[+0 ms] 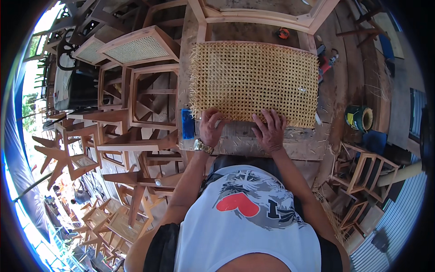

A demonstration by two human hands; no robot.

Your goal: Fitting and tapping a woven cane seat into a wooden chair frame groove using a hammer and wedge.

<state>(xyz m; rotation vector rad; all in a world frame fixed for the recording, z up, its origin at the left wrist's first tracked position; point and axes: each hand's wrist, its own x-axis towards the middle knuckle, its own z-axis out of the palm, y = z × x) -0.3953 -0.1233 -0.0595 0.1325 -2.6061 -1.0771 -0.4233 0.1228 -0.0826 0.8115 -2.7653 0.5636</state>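
A rectangular sheet of woven cane webbing (256, 81), tan with open holes and frayed edges, lies over a wooden frame (258, 18) on the workbench. At its near edge, left of the middle, my left hand (211, 128) rests with bent fingers on the weave; a watch circles that wrist. Farther right along the same edge, my right hand (271, 131) has its fingers spread, fingertips touching the cane. What lies under the fingertips is hidden. Beside my left hand is a flat blue block (188, 123).
Wooden chair frames (154, 97) crowd the left, one with a cane panel (144, 49). A small orange-and-black object (283, 33) lies beyond the sheet, and a red-handled tool (324, 63) sits at its right. A dark green can (358, 119) stands farther right. Cane scraps litter the workbench (294, 147).
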